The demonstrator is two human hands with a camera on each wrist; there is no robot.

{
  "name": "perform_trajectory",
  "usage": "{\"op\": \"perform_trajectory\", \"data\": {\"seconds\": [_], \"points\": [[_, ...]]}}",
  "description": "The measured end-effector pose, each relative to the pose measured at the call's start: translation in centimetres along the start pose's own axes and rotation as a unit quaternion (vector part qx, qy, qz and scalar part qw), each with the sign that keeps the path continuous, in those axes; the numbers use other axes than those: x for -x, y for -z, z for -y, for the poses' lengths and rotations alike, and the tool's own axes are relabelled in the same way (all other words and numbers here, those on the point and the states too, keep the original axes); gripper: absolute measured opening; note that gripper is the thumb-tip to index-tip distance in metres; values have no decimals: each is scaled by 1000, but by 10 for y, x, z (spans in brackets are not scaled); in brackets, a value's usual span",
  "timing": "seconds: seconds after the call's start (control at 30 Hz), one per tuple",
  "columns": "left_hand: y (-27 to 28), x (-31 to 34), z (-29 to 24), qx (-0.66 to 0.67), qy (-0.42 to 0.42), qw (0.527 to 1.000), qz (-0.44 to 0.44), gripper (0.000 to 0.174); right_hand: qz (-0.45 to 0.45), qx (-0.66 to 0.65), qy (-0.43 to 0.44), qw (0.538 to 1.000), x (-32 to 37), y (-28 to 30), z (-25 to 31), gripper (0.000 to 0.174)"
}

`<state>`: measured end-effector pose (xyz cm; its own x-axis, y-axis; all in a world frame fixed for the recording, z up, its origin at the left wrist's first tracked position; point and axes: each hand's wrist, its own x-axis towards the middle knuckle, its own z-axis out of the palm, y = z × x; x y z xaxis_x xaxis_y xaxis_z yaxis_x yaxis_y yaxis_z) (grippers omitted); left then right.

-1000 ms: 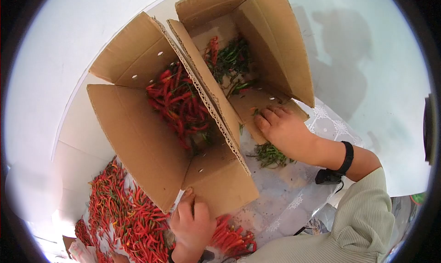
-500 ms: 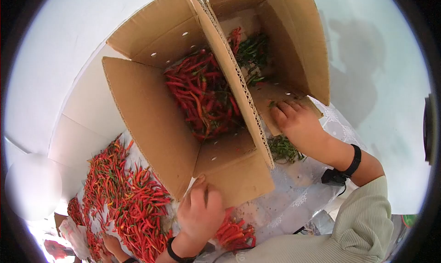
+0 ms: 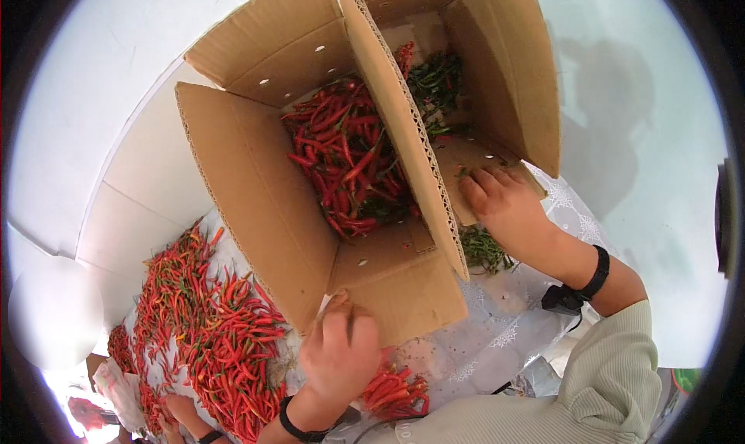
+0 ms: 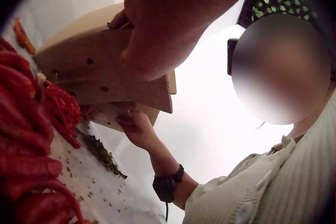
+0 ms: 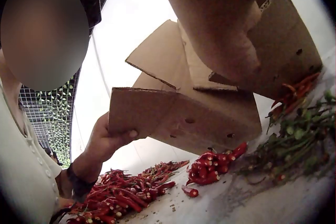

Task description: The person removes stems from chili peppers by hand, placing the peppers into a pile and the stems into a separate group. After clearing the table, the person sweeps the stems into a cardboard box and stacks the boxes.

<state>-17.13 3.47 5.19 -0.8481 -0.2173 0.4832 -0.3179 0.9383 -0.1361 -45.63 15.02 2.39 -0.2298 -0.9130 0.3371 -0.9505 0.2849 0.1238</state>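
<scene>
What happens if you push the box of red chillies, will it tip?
It probably slides rather than tips: the box looks wide, with chillies lying low inside. Its thin flap would likely bend where the left hand grips it.

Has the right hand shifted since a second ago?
No. The right hand rests on the same box flap, beside the green stem heap, as before.
</scene>
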Motion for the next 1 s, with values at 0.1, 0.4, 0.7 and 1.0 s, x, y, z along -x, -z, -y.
{"op": "perform_trajectory", "data": {"seconds": [0.1,0.4,0.7,1.0], "points": [[-2,-1,2,0,4,1000,-10,33,18,-10,-8,1000,0,1,0,43],[7,-43,21,-14,70,997,-30,21,-57,-38,-10,998,-3,-4,1,53],[-12,-98,70,-52,140,988,-29,31,-31,-111,-2,993,-25,3,-12,85],[-30,-120,83,-90,123,987,-53,27,33,-95,-8,995,-38,-9,-24,80]]}}
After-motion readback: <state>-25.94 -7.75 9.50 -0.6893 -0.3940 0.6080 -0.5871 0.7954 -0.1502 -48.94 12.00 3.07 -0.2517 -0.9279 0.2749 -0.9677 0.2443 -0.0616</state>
